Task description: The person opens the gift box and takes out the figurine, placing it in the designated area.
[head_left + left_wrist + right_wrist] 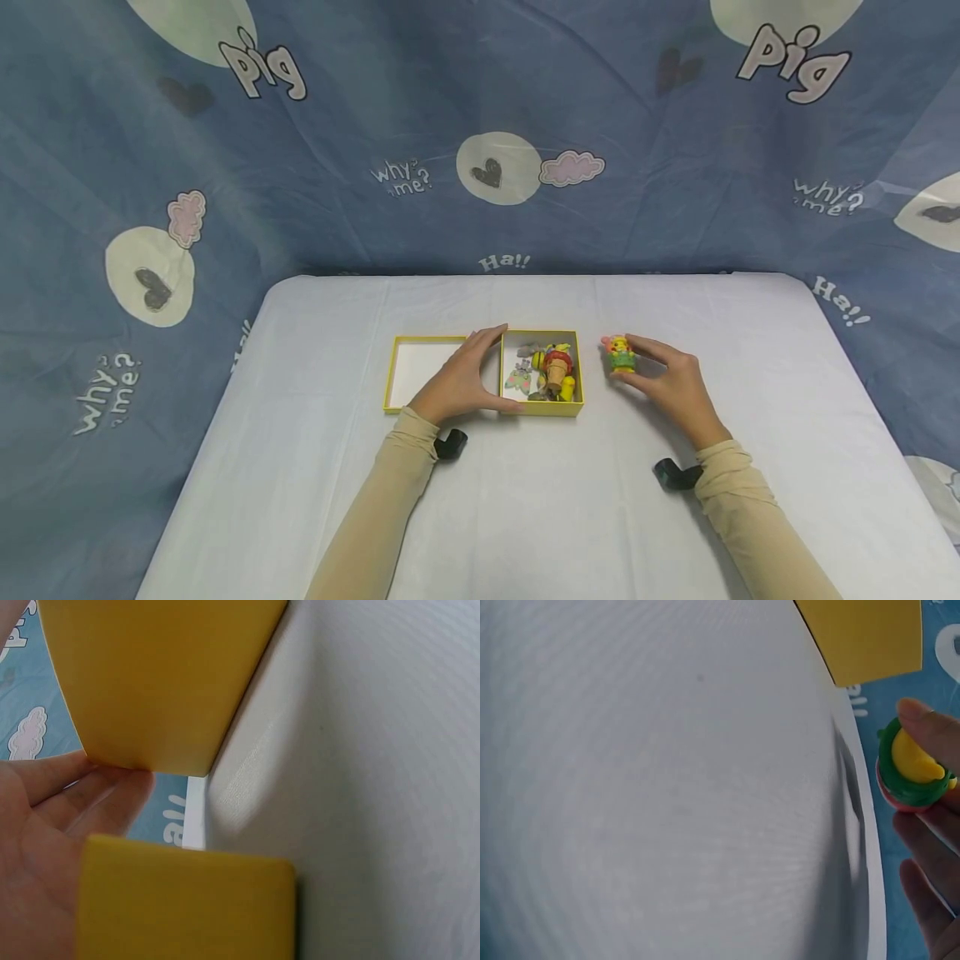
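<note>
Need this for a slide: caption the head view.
A left hand grips a yellow box of small items while the right hand holds a colorful figurine beside it.

A clear gap of white worktop (525,517) separates the open yellow box (543,410) from the figurine (622,357) in the right hand (671,379), and bare space runs nearer, between the forearms (375,508). The box is uncovered from above, though toys (557,367) crowd its right half. The left hand (463,379) blocks its left side, a patterned curtain (637,225) the worktop's far edge
</note>
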Demonstrator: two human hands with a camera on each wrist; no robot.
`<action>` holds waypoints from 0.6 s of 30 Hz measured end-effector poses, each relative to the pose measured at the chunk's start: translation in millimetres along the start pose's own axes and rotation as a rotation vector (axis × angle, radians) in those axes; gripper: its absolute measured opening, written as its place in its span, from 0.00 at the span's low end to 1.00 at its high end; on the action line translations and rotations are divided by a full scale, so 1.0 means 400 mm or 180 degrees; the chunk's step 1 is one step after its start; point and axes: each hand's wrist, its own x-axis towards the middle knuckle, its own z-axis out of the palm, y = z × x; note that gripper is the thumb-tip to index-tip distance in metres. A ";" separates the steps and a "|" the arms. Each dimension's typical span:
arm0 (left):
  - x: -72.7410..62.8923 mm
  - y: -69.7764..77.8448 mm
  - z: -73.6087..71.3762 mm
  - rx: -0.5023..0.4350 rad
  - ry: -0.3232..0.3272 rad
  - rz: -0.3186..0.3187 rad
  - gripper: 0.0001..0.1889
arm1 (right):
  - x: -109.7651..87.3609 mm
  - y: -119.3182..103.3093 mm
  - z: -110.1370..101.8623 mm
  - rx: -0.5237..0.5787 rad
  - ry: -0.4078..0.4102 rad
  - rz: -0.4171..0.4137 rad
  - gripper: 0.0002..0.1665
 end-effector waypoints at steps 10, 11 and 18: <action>-0.001 0.002 0.000 0.0033 -0.0008 -0.0002 0.68 | -0.005 0.017 0.000 -0.0011 -0.0097 0.0153 0.40; -0.001 0.002 0.000 0.0031 -0.0009 -0.0012 0.68 | -0.006 0.018 0.000 -0.0013 -0.0105 0.0170 0.40; -0.001 0.002 0.001 0.0014 -0.0012 -0.0063 0.68 | -0.003 0.023 0.001 -0.0017 -0.0189 0.0291 0.40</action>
